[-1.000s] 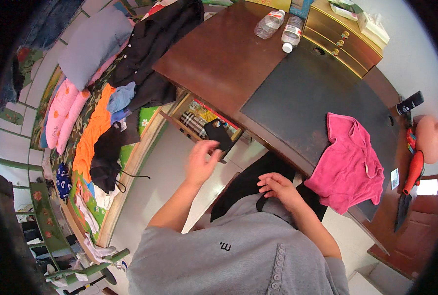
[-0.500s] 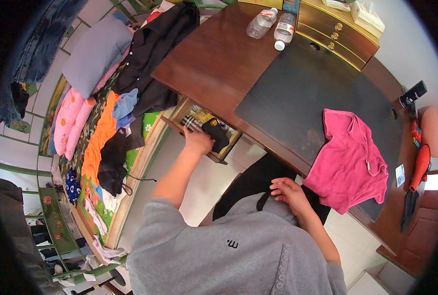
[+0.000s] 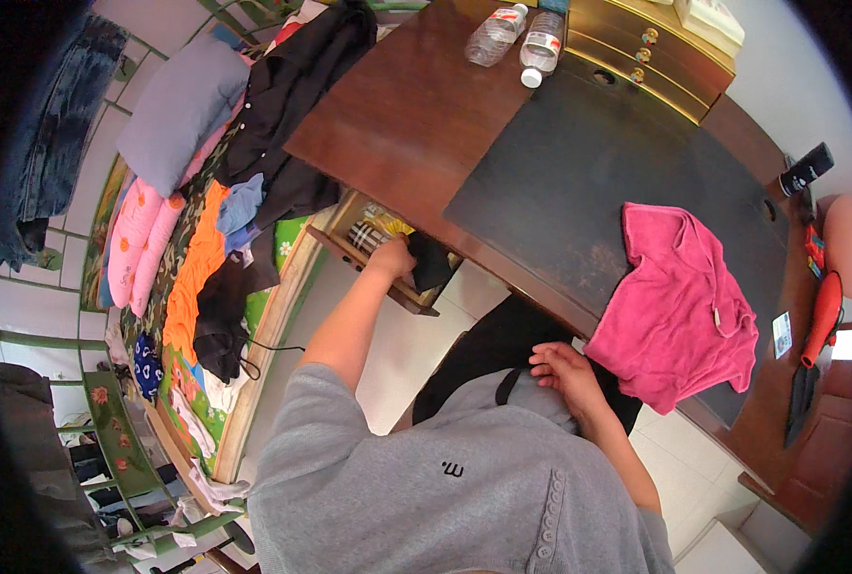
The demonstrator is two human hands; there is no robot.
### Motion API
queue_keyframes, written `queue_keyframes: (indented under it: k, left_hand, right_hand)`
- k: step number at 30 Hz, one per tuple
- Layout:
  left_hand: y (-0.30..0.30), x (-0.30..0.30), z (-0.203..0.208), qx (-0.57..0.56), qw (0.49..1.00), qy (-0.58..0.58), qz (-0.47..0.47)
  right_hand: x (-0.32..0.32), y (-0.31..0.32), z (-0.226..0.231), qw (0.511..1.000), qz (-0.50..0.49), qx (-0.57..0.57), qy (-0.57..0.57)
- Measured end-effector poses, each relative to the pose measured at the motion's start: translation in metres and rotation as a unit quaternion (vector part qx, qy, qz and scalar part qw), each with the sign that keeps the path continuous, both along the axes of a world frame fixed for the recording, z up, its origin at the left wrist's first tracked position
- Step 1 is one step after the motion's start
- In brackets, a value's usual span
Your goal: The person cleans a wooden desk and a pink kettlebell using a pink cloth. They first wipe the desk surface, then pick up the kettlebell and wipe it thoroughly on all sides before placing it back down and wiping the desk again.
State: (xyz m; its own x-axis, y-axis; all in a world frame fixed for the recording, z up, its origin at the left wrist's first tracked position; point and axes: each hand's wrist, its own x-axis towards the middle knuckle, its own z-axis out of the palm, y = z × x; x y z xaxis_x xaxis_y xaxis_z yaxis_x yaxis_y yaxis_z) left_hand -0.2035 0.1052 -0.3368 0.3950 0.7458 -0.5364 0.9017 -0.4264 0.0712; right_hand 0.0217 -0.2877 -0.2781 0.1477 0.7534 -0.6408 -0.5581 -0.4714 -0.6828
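Note:
My left hand (image 3: 393, 258) reaches into a pulled-out wooden drawer (image 3: 416, 304) at the desk's left side. It lies against a black pouch-like item (image 3: 432, 263), and its fingertips are hidden, so its grip does not show. Beside the hand in the drawer are a black-and-white plaid item (image 3: 365, 235) and something yellow (image 3: 399, 228). Over my lap my right hand (image 3: 566, 371) rests with nothing in it, its fingers loosely bent and apart. Just right of it, a pink cloth (image 3: 679, 311) hangs partly over the edge of the desk (image 3: 388, 105).
Two clear plastic bottles (image 3: 541, 48) lie at the desk's back, near a gold small-drawer cabinet (image 3: 627, 48). A black mat (image 3: 560, 182) covers part of the desktop. At left, a bed holds an orange garment (image 3: 195, 277), black clothes (image 3: 292, 105) and a grey pillow (image 3: 182, 110).
My left hand has shifted right and deeper into the drawer, from the plaid item to the black item. My right hand stays nearly still. The view has shifted slightly.

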Motion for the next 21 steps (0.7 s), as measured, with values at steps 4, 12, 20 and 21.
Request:
queue_keyframes:
  k: [4,12,20,21]
  left_hand:
    - [-0.005,0.017,0.03,0.044,0.991,-0.11,0.063]
    - [-0.002,0.01,0.036,0.152,0.963,-0.222,0.031]
    - [-0.014,-0.033,0.043,0.38,0.844,-0.347,0.149]
    - [-0.001,-0.073,0.01,0.447,0.821,-0.297,0.197]
  right_hand:
    - [0.004,-0.006,-0.002,1.0,-0.023,-0.016,-0.01]
    - [0.002,-0.006,-0.008,0.999,-0.034,-0.013,-0.007]
    - [0.004,-0.022,-0.008,0.999,-0.025,0.011,-0.031]
    - [0.0,-0.02,-0.007,0.998,0.0,0.042,-0.039]
